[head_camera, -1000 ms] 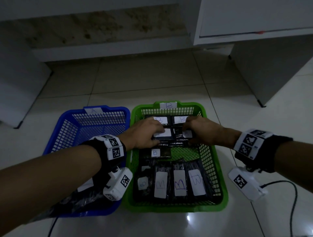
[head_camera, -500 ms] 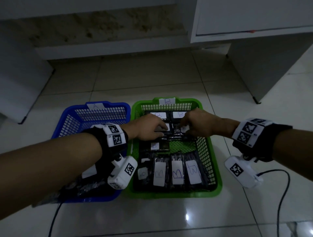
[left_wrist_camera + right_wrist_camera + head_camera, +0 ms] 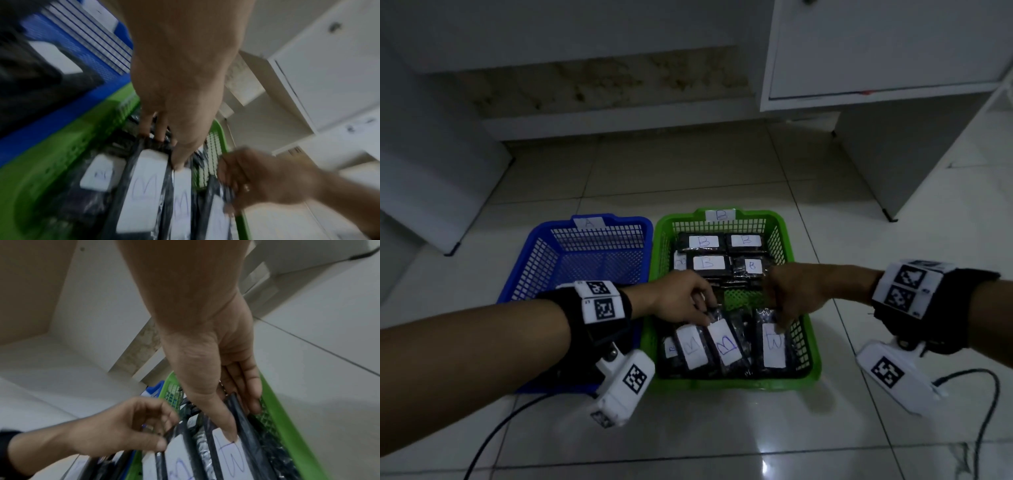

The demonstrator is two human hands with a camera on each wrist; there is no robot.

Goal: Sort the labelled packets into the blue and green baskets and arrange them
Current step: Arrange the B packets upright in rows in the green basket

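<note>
The green basket (image 3: 722, 385), tagged B, holds black packets with white B labels. Two rows lie flat at its far end (image 3: 703, 241), and a row stands at the near end. My left hand (image 3: 705, 313) grips the far end of the middle near packet (image 3: 726, 346), fingers (image 3: 160, 129) behind it and thumb in front. My right hand (image 3: 777, 322) pinches the far end of the rightmost near packet (image 3: 774, 346), thumb (image 3: 228, 431) on its label and fingers behind it. The blue basket (image 3: 544, 246), tagged A, stands to the left; my left arm hides its near end.
Both baskets sit side by side on a glossy tiled floor. A white cabinet (image 3: 893, 51) stands at the back right and a low white ledge (image 3: 619, 120) runs along the back. Cables (image 3: 989, 411) trail from the wrist cameras. A black packet (image 3: 41, 68) lies in the blue basket.
Both hands have drawn back from the flat packets at the basket's far end to the standing row at its near end, and each now holds a packet's far end there.
</note>
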